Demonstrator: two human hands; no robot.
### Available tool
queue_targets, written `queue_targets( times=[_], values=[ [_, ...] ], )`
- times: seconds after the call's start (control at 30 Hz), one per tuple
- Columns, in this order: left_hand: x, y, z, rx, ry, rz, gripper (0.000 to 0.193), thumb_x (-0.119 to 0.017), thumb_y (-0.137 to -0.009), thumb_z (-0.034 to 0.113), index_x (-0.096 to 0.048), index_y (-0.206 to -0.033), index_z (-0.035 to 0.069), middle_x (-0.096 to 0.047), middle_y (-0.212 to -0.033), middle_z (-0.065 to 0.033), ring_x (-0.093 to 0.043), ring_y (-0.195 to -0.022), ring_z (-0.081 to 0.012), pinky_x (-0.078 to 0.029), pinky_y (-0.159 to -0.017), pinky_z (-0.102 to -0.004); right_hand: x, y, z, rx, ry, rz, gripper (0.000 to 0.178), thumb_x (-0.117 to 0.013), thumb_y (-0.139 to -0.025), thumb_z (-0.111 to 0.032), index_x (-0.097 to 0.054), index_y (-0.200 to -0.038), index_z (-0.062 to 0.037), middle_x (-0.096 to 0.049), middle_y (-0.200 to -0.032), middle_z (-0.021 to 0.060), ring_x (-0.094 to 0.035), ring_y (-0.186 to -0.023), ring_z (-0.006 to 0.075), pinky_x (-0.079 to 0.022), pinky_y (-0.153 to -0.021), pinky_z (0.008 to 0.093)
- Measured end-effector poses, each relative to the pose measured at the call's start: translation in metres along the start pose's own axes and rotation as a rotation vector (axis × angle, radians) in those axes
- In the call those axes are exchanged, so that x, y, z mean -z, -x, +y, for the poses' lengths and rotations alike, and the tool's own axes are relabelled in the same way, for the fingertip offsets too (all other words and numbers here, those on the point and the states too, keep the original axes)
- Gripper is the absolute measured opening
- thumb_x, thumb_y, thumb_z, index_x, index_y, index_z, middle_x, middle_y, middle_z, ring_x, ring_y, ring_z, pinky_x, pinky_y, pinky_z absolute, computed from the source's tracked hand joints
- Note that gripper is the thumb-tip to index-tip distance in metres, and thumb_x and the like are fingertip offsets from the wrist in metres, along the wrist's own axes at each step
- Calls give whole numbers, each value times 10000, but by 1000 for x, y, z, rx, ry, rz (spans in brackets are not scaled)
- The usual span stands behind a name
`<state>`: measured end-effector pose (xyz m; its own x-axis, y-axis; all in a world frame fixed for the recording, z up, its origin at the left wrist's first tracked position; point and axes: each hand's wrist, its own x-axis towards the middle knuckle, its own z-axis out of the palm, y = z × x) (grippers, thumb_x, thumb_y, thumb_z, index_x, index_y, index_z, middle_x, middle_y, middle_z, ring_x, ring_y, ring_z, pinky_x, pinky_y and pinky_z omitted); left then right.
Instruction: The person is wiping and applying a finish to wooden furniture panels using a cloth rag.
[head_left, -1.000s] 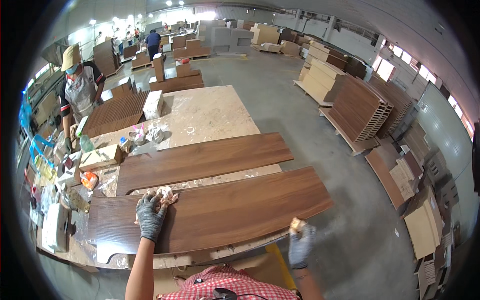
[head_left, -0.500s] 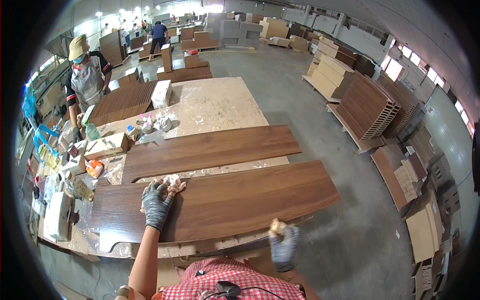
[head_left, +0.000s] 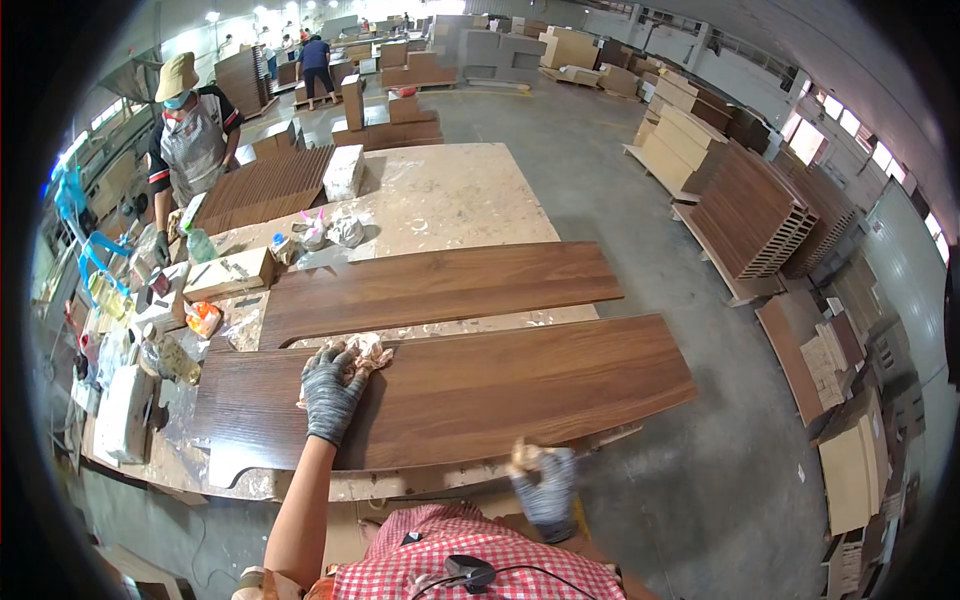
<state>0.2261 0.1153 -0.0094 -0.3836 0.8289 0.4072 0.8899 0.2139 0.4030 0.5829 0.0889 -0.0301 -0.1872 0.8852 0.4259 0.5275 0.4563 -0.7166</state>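
A long brown wood-grain panel [head_left: 520,385] lies flat along the near side of the worktable, with a curved notch at its left end. My left hand [head_left: 334,394], in a grey knit glove, presses a crumpled pale pink rag [head_left: 372,352] onto the panel's left part, fingers bent over it. My right hand [head_left: 546,490], gloved too, is by the panel's near edge, right of the middle. Its fingers are closed around a small tan lump, blurred by motion; its kind cannot be told. Behind lies a second, narrower brown panel [head_left: 450,290], parallel to the first.
The worktable [head_left: 470,195] carries a white block [head_left: 343,172], a wooden block [head_left: 228,274], bottles and bags on its left. Across it stands a co-worker [head_left: 195,135] beside a row of brown boards [head_left: 262,190]. Stacked panels [head_left: 745,210] stand on pallets to the right.
My right hand has moved left along the panel's near edge. My left hand stays on the rag at about the same spot on the panel. The whole view has shifted slightly.
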Motion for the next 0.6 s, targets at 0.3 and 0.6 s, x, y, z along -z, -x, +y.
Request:
queue_targets(
  times=[0.3, 0.6],
  values=[
    [-1, 3, -2, -32, -38, 11, 382, -709, -780, 265, -689, -1133, 119, -613, -1242, -142, -523, -1186, -362, -363, -1046, -455, 29, -17, -3, -107, -96, 143, 192, -739, -808, -156, -649, -961, -83, -559, -932, 63, -554, -858, 253, -465, -822, 390],
    [3, 3, 7, -146, -65, -104, 413, -632, -848, 293, -633, -1190, 61, -548, -1322, -173, -444, -1283, -368, -294, -1111, -475, -20, -1, -31, 108, -276, -407, 277, -795, -761, -205, -668, -964, -65, -613, -924, 71, -604, -913, 221, -507, -803, 360]
  ],
)
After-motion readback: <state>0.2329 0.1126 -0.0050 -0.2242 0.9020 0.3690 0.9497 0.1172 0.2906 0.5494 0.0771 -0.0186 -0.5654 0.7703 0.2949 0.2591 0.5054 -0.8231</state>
